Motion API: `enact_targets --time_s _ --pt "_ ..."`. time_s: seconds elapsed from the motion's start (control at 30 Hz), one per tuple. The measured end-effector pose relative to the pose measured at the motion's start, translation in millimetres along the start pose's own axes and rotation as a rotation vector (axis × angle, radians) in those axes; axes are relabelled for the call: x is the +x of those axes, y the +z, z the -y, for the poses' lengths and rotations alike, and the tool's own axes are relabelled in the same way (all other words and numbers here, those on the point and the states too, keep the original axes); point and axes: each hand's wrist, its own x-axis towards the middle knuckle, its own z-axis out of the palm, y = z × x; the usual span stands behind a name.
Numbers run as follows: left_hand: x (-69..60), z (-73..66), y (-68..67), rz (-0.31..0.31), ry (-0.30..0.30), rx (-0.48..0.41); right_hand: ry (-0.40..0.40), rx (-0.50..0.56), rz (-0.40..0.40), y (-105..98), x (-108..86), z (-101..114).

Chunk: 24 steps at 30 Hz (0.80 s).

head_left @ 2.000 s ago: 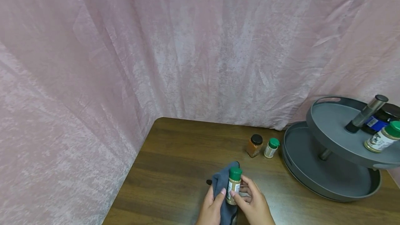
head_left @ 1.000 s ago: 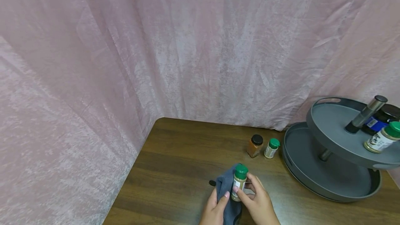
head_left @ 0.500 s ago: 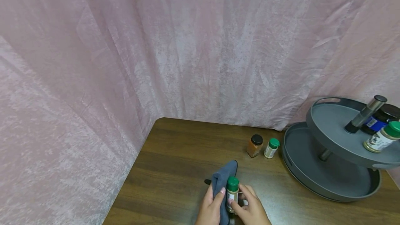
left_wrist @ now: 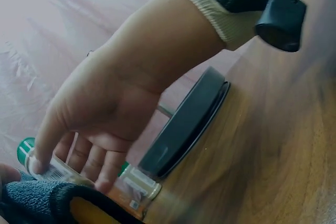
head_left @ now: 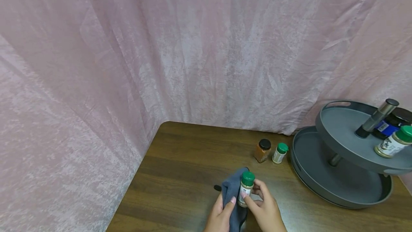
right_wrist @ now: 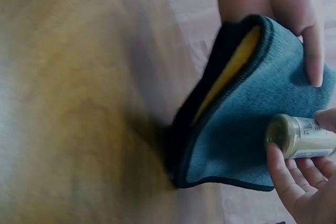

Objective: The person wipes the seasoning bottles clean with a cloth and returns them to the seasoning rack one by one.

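A green-capped spice bottle (head_left: 245, 191) with a white label is pinched between the thumb and fingers of my right hand (head_left: 266, 209). Its side lies against a folded blue-grey cloth (head_left: 232, 186), which my left hand (head_left: 220, 214) grips with the thumb on the near face. The right wrist view shows the cloth's (right_wrist: 247, 135) dark edging and yellow inner side, and the bottle's clear base (right_wrist: 281, 134) tilted toward the camera. From the left wrist view, the right hand (left_wrist: 100, 114) reaches across to the bottle. Most left-hand fingers are hidden behind the cloth.
Behind the hands, a black-capped jar of orange spice (head_left: 262, 150) and a small green-capped bottle (head_left: 279, 153) stand on the wooden table (head_left: 180, 160). A grey two-tier round tray (head_left: 341, 189) is at right, its upper tier bearing a dark jar (head_left: 393, 121) and another green-capped bottle (head_left: 393, 144).
Over the last two seconds, bottle and cloth shift back and forth together in small moves. Since half a second ago, the bottle has gone up and right, and both hands slightly right.
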Motion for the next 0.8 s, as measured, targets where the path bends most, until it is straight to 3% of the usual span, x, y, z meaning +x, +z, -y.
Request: enact_targets --time_s 0.2,0.33,0.57,0.63,0.8 --pt "0.3 2.2 0.2 -0.030 0.002 -0.001 -0.014 0.019 -0.019 -1 1.1 1" --pt "3.4 0.6 -1.3 -0.051 0.030 0.033 -0.027 0.049 0.040 5 -2.4 -6" --pt "5.8 -7.9 -5.7 -0.056 0.063 0.114 0.053 0.072 0.162 10 -7.7 -14" --pt "6.5 -8.4 -6.2 -0.042 0.063 0.104 0.049 0.063 0.151 11 -8.8 -15" --pt "7.0 -6.6 -7.0 -0.020 -0.005 0.114 0.006 0.077 0.086 13 -9.1 -14"
